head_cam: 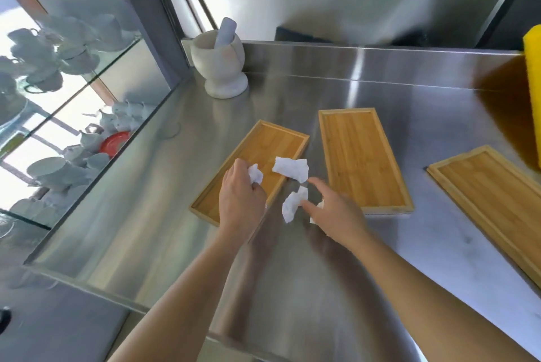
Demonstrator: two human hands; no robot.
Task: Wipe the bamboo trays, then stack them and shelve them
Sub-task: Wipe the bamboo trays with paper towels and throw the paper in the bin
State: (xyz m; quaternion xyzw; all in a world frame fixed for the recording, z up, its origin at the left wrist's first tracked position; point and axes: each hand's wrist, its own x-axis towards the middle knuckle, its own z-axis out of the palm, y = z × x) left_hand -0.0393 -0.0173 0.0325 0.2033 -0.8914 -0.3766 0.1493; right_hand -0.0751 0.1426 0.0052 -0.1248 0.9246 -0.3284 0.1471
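Three rectangular bamboo trays lie flat on the steel counter: a left tray point(263, 145), a middle tray point(360, 156) and a right tray point(494, 200). My left hand point(240, 197) rests over the near end of the left tray, closed around a crumpled white tissue point(255, 173). A second tissue piece point(291, 169) lies on that tray's right rim. My right hand point(333, 212) hovers between the left and middle trays with fingers spread, its fingertips touching a third tissue piece point(292, 203) on the counter.
A white stone mortar and pestle point(219, 60) stands at the back left of the counter point(322, 288). A yellow object point(532, 92) is at the right edge. Glass shelves with white cups and teapots point(58, 54) are on the left, beyond the counter's edge.
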